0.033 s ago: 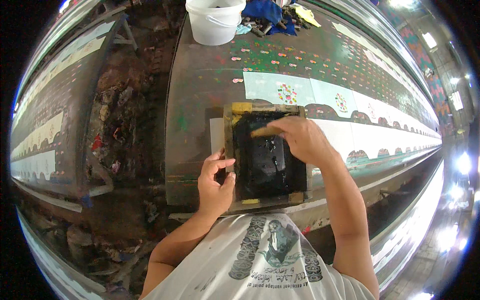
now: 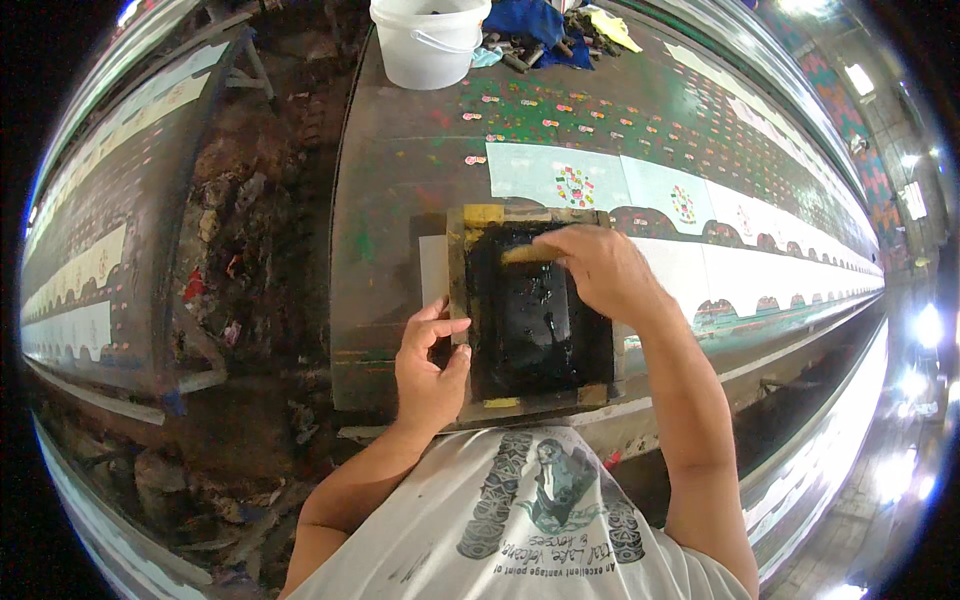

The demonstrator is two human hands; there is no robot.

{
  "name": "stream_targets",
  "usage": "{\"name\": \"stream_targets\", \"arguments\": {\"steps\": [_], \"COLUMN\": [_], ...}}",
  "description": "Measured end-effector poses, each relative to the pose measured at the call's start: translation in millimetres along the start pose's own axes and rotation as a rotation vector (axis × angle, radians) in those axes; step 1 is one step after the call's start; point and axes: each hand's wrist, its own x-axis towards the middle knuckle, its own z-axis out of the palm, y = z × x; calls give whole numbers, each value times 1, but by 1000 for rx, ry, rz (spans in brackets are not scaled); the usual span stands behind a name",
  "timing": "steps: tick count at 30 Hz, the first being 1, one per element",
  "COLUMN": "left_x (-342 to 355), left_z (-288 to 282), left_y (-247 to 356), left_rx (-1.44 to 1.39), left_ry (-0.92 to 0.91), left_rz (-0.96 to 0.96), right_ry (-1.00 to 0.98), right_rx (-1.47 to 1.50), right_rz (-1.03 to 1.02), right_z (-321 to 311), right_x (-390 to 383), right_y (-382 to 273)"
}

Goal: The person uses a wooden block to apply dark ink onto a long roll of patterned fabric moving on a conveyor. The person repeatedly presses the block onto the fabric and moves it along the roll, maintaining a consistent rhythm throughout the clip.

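A screen-printing frame [image 2: 458, 262] with yellow-brown taped edges lies flat on the long dark table in front of me. Wet black ink [image 2: 535, 345] covers most of its mesh. My left hand [image 2: 432, 362] grips the frame's left side, thumb and fingers at the rim. Inside the far part of the frame, my right hand [image 2: 615, 278] is closed on a squeegee [image 2: 530, 254] with a pale wooden handle. Its blade is hidden in the dark ink. Beneath the frame's left side, a pale sheet edge [image 2: 433, 265] sticks out.
A white bucket [image 2: 420, 48] stands at the table's far end beside a heap of blue and yellow cloths [image 2: 540, 25]. Printed pale fabric pieces [image 2: 560, 172] and white pieces [image 2: 750, 270] run in rows to the right. Another table [image 2: 135, 185] stands left across a littered floor.
My right hand and the squeegee have shifted very slightly within the frame. My left hand and the frame stay in place.
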Motion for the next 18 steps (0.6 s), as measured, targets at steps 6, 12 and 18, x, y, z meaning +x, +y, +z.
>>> {"name": "stream_targets", "arguments": {"steps": [6, 12, 18], "left_x": [6, 7, 4], "left_z": [2, 2, 1], "left_y": [-3, -4, -6], "left_rx": [4, 21, -63], "left_ry": [3, 32, 14], "left_rz": [11, 40, 48], "right_ry": [117, 91, 32], "right_rx": [21, -26, -43], "right_rz": [30, -96, -120], "right_z": [17, 26, 26], "right_x": [9, -11, -57], "right_y": [16, 19, -15]}}
